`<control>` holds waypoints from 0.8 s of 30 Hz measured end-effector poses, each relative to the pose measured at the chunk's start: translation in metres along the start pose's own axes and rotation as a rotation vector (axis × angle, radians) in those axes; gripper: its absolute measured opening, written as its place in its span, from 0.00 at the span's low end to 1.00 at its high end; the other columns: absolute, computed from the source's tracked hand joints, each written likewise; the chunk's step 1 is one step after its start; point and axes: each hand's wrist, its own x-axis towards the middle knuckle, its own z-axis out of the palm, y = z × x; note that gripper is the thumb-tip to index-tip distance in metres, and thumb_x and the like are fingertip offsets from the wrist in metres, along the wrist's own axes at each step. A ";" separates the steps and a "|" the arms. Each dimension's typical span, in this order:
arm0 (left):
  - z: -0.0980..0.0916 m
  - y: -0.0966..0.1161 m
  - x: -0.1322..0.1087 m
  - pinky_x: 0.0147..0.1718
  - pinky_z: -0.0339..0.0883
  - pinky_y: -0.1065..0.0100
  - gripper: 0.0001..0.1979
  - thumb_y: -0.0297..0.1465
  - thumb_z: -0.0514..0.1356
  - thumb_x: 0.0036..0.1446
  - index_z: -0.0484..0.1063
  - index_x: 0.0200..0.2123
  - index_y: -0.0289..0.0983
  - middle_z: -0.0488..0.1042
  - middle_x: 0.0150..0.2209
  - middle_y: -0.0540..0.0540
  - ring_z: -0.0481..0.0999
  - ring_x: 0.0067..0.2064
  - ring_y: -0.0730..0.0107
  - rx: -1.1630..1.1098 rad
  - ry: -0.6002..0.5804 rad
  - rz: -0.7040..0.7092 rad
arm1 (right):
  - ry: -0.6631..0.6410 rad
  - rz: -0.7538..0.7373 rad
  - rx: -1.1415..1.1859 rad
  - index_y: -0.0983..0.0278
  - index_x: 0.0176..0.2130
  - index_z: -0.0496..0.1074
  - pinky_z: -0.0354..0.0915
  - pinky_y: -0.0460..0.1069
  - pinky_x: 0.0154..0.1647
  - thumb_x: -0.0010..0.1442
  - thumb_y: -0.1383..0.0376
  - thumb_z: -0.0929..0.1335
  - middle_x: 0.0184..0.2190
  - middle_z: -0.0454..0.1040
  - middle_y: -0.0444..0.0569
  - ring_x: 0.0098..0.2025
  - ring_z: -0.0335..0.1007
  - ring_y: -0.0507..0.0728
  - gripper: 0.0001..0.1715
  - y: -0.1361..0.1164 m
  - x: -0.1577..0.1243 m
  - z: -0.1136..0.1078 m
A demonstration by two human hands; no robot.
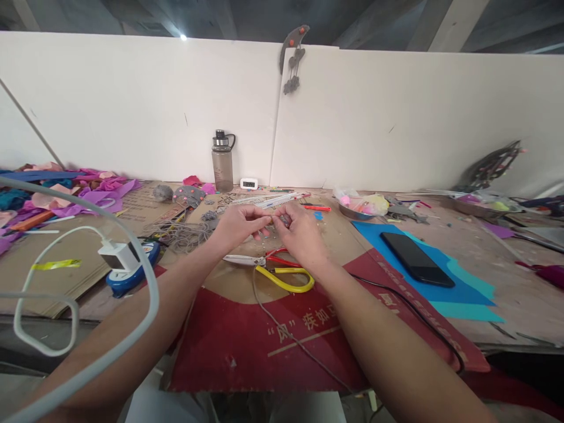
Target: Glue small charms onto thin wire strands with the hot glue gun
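Note:
Both my hands meet over the middle of the workbench. My left hand (240,226) is pinched, fingertips pointing right. My right hand (298,232) is closed on a small grey piece (285,220) held between the two hands. Whether the left fingers grip the same piece is unclear. Just below the hands lie scissors (247,259) with a yellow handle loop (288,281) and red-handled pliers (282,258). A thin grey wire (282,329) runs from under the hands toward me across the red cardboard (247,346).
A black phone (416,258) lies on blue sheets (467,291) to the right. A grey water bottle (222,161) and small clock (249,184) stand at the back. Purple and pink scraps (79,191) pile at left, with a white charger (117,255) and cable. A metal bowl (361,205) holds coloured bits.

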 end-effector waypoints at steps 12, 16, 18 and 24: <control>-0.004 0.000 0.002 0.23 0.66 0.74 0.16 0.41 0.64 0.49 0.75 0.31 0.31 0.77 0.24 0.44 0.71 0.21 0.76 -0.046 0.017 -0.038 | -0.096 0.152 0.240 0.65 0.34 0.71 0.56 0.47 0.31 0.58 0.63 0.63 0.26 0.69 0.44 0.28 0.59 0.51 0.09 0.003 0.002 0.001; -0.003 -0.001 0.002 0.23 0.67 0.74 0.15 0.40 0.64 0.49 0.75 0.31 0.31 0.77 0.24 0.44 0.73 0.23 0.75 -0.084 0.001 -0.028 | -0.099 0.178 0.241 0.65 0.32 0.71 0.55 0.46 0.30 0.57 0.63 0.63 0.24 0.67 0.42 0.27 0.58 0.51 0.09 0.001 0.003 -0.001; -0.004 -0.002 0.002 0.24 0.68 0.73 0.15 0.39 0.64 0.50 0.76 0.31 0.31 0.77 0.24 0.43 0.75 0.25 0.73 -0.105 -0.027 -0.024 | -0.089 0.184 0.222 0.65 0.31 0.70 0.54 0.46 0.30 0.57 0.63 0.64 0.23 0.65 0.42 0.26 0.57 0.50 0.09 0.000 0.002 -0.002; -0.004 -0.001 0.001 0.26 0.71 0.69 0.16 0.39 0.64 0.50 0.76 0.31 0.30 0.78 0.30 0.38 0.79 0.30 0.64 -0.272 -0.113 -0.096 | -0.080 0.162 0.202 0.64 0.29 0.68 0.55 0.46 0.29 0.57 0.64 0.63 0.23 0.65 0.42 0.26 0.57 0.51 0.08 -0.001 0.003 -0.003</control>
